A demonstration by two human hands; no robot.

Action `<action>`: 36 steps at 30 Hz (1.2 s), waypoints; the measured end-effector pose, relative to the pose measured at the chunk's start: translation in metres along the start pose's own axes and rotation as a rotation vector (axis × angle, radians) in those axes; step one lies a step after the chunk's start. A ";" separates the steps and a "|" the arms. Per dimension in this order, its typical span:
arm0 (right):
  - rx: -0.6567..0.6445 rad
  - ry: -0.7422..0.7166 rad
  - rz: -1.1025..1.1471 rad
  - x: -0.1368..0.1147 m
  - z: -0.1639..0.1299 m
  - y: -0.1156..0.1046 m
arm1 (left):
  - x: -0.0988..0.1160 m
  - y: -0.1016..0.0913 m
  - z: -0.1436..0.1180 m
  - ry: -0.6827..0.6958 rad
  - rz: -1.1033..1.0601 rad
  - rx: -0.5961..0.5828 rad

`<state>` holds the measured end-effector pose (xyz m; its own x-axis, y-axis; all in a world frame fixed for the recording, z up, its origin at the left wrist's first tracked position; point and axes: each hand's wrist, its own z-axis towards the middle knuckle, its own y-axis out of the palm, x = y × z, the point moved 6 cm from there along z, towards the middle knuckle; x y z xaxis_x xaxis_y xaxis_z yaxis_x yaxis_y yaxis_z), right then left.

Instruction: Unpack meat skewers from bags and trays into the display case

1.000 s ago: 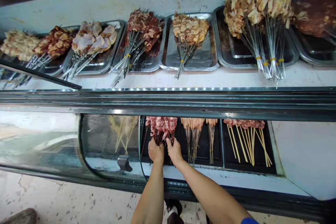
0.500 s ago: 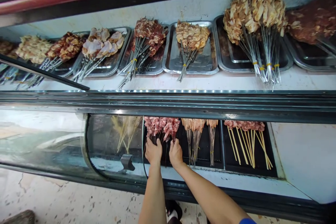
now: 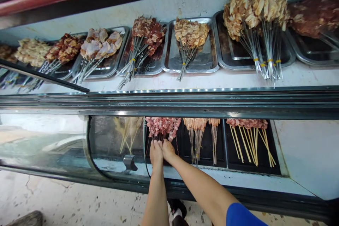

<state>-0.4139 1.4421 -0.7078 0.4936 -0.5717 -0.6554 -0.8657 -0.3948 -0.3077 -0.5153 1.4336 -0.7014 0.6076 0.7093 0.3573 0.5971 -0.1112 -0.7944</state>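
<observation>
Both my hands reach into the lower compartment of a glass display case. My left hand (image 3: 156,152) and my right hand (image 3: 167,149) are pressed side by side, fingers closed around the stick ends of a bundle of pink raw meat skewers (image 3: 162,127). The bundle lies on a black tray (image 3: 182,150), meat end pointing away from me. My fingertips are hidden among the sticks.
Right of the bundle lie thin skewers (image 3: 195,132) and wooden-stick skewers (image 3: 247,137). A curved sliding glass door (image 3: 113,144) with a handle (image 3: 130,162) sits just left. A metal rail (image 3: 185,102) crosses above; steel trays (image 3: 203,61) of marinated skewers line the top shelf.
My hands spread apart on either side of the sticks half a second ago, then came together at the bundle's base. The meat fanned out slightly. The view tilted a little.
</observation>
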 end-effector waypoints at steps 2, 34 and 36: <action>-0.046 -0.051 -0.101 -0.001 -0.006 -0.004 | 0.002 0.002 -0.001 0.022 0.005 -0.029; 0.271 -0.129 -0.166 0.002 -0.004 -0.037 | 0.003 -0.005 -0.005 0.136 0.058 0.183; 0.319 -0.108 -0.137 0.016 -0.013 -0.041 | 0.002 -0.012 -0.009 0.066 0.052 0.268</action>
<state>-0.3692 1.4398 -0.6961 0.6102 -0.4431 -0.6567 -0.7826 -0.2085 -0.5865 -0.5163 1.4299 -0.6869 0.6719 0.6594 0.3373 0.4101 0.0480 -0.9108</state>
